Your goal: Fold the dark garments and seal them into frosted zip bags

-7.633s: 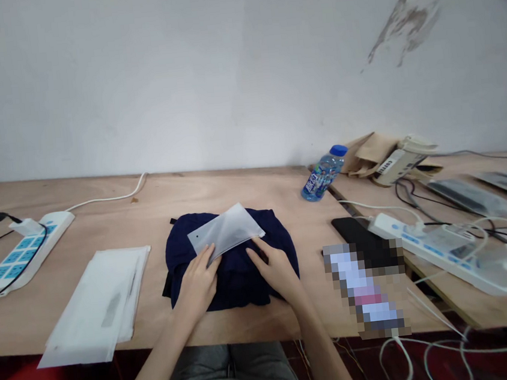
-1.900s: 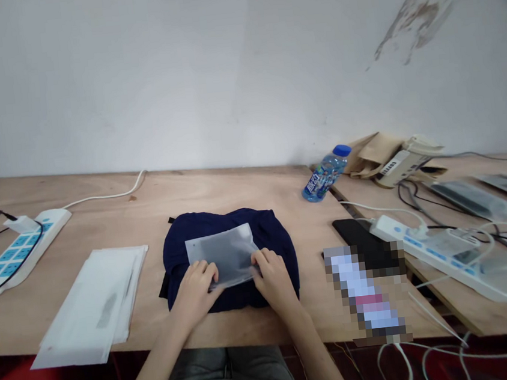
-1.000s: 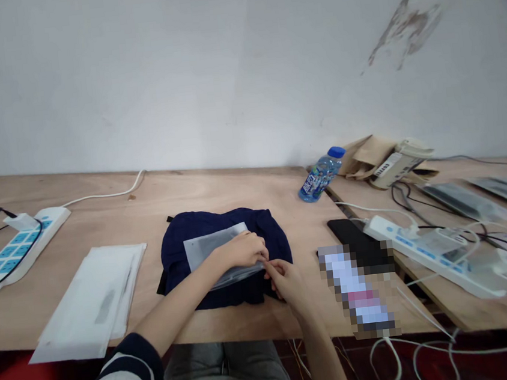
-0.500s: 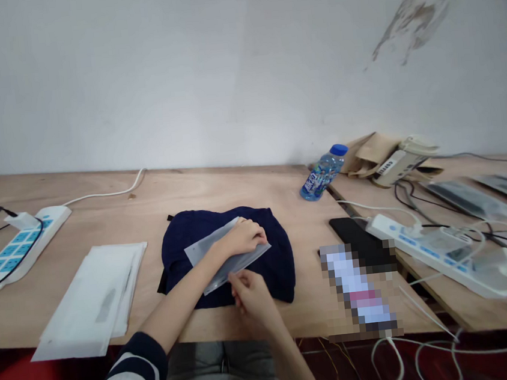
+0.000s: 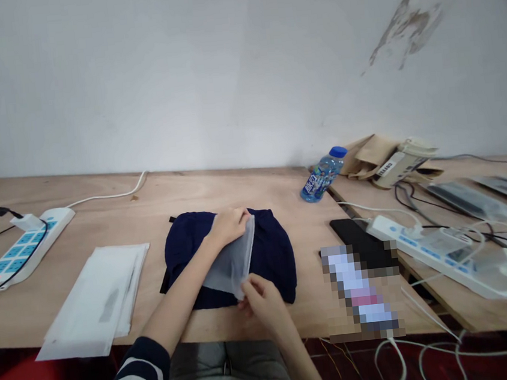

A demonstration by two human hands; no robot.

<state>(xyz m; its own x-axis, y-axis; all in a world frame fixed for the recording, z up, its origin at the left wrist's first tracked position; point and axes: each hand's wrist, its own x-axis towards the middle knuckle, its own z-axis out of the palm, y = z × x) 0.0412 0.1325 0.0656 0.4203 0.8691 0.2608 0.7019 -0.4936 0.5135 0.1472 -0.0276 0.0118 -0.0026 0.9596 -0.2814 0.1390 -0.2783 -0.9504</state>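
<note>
A frosted plastic zip bag [image 5: 225,266] is held over a dark navy folded cloth item [image 5: 272,251] on the wooden table. My left hand [image 5: 231,225] grips the far end of the bag's edge, its fingers closed there. Lower down, my right hand [image 5: 261,297] pinches the near corner of the same edge. The edge runs steeply between both hands, and my left forearm covers part of the bag and the cloth. Left of the cloth lies a stack of similar frosted bags [image 5: 97,297].
A white power strip [image 5: 28,247] lies at the left. To the right are a blue-capped bottle [image 5: 323,176], a black flat object [image 5: 363,242], a blurred-out phone [image 5: 359,291], another power strip [image 5: 437,255] with cables, and a coffee-labelled paper item [image 5: 398,165].
The bag has turned so that its edge stands steeper. My left hand has shifted slightly up and left, and my right hand slightly down and right with the near corner.
</note>
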